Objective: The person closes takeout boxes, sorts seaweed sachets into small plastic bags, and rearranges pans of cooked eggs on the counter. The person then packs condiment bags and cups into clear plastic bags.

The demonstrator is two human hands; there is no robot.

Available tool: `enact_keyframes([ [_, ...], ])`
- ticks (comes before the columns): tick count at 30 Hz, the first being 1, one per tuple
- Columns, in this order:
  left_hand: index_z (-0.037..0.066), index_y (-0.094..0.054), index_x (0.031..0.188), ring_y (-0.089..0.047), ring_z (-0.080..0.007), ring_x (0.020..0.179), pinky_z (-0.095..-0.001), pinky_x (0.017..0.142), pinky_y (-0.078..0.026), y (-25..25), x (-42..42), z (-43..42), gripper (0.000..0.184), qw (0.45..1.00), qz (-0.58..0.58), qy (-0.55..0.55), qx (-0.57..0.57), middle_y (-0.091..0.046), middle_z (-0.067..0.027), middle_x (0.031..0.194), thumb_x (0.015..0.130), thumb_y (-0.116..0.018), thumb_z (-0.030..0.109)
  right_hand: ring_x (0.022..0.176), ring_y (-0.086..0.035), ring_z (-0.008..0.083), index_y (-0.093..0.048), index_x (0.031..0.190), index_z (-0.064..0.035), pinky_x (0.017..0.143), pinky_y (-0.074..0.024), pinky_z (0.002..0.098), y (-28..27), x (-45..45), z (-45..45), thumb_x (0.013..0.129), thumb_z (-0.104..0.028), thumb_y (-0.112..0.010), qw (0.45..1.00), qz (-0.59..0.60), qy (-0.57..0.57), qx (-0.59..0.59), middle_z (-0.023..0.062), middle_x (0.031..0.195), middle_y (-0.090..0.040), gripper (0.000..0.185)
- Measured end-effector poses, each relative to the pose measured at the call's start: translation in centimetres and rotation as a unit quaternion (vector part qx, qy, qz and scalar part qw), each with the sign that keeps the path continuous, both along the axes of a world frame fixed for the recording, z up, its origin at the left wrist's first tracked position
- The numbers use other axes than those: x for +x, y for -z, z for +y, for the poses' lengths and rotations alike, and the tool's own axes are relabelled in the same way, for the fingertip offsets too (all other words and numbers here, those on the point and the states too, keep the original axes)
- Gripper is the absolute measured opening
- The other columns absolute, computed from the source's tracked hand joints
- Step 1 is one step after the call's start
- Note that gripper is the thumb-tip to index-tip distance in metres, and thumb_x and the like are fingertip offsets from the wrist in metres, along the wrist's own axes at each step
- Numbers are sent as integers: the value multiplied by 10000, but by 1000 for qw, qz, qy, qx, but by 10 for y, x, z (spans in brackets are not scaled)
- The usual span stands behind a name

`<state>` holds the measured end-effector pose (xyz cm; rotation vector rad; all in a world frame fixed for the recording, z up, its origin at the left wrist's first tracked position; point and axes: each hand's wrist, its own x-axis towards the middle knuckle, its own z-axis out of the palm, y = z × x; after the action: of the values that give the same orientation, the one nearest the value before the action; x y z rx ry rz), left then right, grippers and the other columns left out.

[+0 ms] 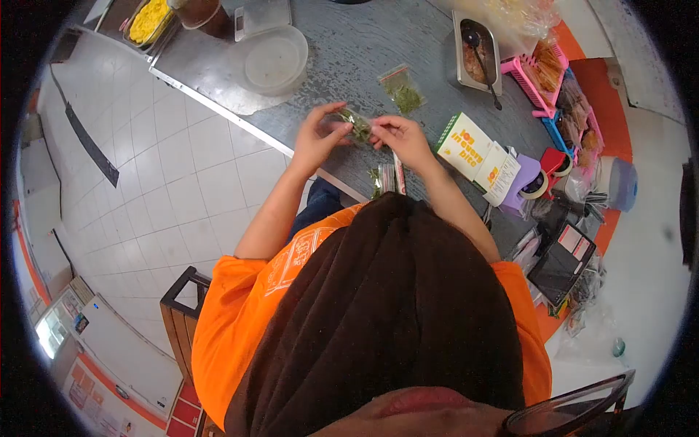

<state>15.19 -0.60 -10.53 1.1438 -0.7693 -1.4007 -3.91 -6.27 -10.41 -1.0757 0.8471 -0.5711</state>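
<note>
As forearms point(278, 211) point(455, 205) converge, hands point(317, 137) point(405, 140) pinching, bag point(358, 128) between

How the counter point(349, 44) is laid out

Between the left hand point(317, 138) and the right hand point(404, 142), near the counter's front edge, is a packet point(357, 125) held in the fingers of both. A pouch point(403, 89) lies beyond it, slightly right. Nearer the body, small bags point(386, 178) lie by the edge. Right of the right hand is a box point(466, 149), with a tape dispenser point(518, 191) just beside its right end. Beyond the box stands a pan point(460, 69), a ladle point(484, 65) in it, the handle over the rim; a basket point(526, 84) is to the pan's right. Ahead and left lies a tub or lid point(273, 62), a scale point(266, 18) behind it; farther left, a pot point(200, 16) stands beside a tray point(162, 33).
</note>
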Motion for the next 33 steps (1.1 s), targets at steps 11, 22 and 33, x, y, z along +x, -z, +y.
enact_keyframes([
  [11, -4, -516, 1080, -567, -154, 923, -269, 784, -476, 23, 13, 0, 275, 997, -46, -64, 17, -599, -83, 948, 818, -591, 26, 927, -568, 272, -547, 1084, -20, 821, -437, 362, 27, 0, -85, 627, -235, -778, 751, 507, 115, -407, 170, 965, -593, 556],
  [22, 21, -557, 993, -540, -151, 911, -271, 792, -427, 27, 10, -3, 248, 964, -248, -74, -60, -535, -72, 1025, 768, -649, 69, 838, -568, 104, -601, 959, 23, 752, -434, 232, 9, -40, -82, 804, -69, -622, 968, 177, 150, -99, 63, 917, -629, 181],
  [33, 68, -543, 1086, -444, -329, 1055, -420, 909, -355, 13, -10, -39, 567, 794, -596, -38, -112, -520, -143, 1101, 606, -751, 287, 930, -545, 197, -487, 1147, -16, 819, -416, 272, -8, -34, -64, 818, -158, -609, 849, 337, 260, -313, 127, 1030, -566, 378],
])
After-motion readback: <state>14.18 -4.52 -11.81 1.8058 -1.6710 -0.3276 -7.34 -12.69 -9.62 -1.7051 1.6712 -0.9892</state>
